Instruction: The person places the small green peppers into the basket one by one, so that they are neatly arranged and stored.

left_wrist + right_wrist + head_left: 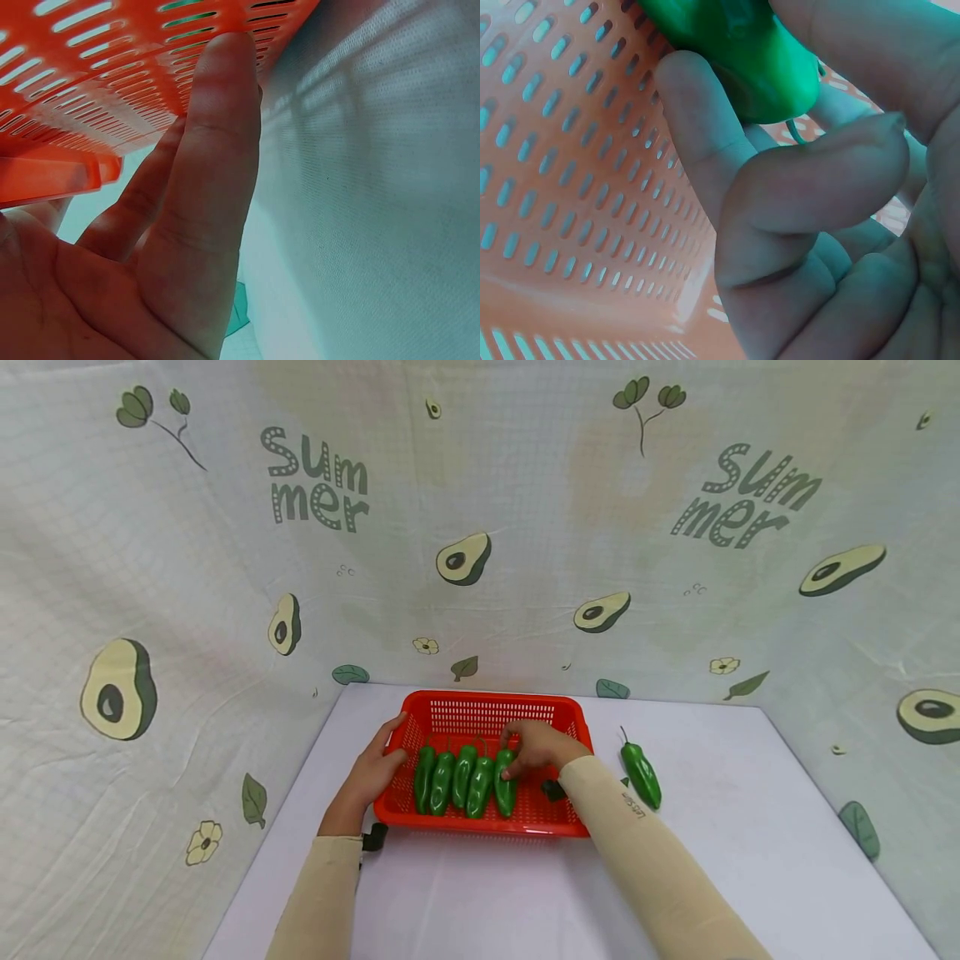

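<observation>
A red plastic basket [480, 827] with slotted sides stands on the table. Several glossy green chili peppers [442, 783] lie side by side in it, stems toward the far wall. My left hand [372, 768] grips the basket's left side, thumb over the rim; in the left wrist view, its fingers [217, 135] press against the slotted wall from outside. Reaching in from the right, my right hand [536, 746] holds the rightmost green chili pepper [505, 793] between thumb and fingers near its stem end. The right wrist view shows that pepper [757, 67] close up, partly covered by the fingers.
Another green chili pepper [641, 774] lies on the white table [720, 793] to the right of the basket, beside my right forearm. Behind and on both sides hangs a pale cloth [525, 568] printed with avocados, leaves and lettering.
</observation>
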{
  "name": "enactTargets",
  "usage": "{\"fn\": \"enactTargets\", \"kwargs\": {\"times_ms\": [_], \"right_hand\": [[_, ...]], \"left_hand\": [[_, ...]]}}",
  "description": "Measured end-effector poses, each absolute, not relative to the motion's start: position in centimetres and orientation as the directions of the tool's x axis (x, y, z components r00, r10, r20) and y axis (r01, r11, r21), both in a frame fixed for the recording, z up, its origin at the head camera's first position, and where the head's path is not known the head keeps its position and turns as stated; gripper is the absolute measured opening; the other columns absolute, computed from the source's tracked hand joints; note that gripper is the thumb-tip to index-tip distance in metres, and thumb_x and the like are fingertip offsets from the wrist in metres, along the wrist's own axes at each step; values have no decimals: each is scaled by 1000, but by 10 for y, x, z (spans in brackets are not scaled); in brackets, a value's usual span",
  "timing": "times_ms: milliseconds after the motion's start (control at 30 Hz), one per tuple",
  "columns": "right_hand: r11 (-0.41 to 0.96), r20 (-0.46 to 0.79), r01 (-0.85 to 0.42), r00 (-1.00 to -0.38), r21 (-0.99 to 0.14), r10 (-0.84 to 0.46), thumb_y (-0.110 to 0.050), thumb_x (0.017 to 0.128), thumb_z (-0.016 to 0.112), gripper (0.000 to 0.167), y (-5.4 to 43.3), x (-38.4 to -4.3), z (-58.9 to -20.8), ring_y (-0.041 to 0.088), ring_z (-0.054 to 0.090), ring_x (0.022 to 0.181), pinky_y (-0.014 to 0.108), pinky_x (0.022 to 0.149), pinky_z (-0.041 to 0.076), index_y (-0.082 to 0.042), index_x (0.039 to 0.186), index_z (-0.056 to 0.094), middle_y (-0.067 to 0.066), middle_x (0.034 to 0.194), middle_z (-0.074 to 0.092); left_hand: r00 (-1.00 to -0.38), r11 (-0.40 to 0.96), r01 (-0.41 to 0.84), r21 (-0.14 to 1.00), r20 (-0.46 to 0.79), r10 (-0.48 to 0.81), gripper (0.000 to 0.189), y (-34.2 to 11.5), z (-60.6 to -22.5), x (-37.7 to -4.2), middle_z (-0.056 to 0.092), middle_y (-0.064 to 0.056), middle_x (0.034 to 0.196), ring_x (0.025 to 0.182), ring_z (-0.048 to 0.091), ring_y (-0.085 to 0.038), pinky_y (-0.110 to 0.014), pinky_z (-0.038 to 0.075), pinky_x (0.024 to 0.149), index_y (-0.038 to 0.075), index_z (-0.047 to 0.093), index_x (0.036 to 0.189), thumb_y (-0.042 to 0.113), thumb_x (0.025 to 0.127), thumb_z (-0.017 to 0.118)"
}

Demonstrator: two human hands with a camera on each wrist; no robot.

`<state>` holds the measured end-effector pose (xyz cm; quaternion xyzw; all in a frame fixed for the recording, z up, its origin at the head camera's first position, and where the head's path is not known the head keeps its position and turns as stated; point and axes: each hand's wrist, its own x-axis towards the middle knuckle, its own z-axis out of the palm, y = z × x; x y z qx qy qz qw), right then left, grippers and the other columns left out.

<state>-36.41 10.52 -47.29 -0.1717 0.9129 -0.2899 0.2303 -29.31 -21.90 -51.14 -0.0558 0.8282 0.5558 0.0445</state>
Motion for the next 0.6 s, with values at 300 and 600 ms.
{"fn": "enactTargets", "kwargs": {"times_ms": [300, 600], "right_hand": [[784, -319, -215, -827, -582, -463, -26, 76, 97, 45, 106, -365, -476, 24, 62, 93, 36, 77, 57, -20, 113, 71, 3, 102, 66], [791, -330, -237, -814, -564, -479, -34, 81, 92, 42, 108, -365, -476, 22, 61, 102, 40, 85, 58, -22, 118, 73, 0, 109, 67]], "left_hand": [[-988, 378, -153, 913, -147, -45, 68, -218, -511, -293, 54, -17, 149, 112, 64, -37, -49, 61, 86, 54, 35, 160, 26, 101, 54], [-988, 375, -156, 914, -151, -45, 68, -218, -508, -291, 52, -17, 151, 111, 63, -36, -49, 61, 87, 53, 35, 160, 26, 100, 54]]}}
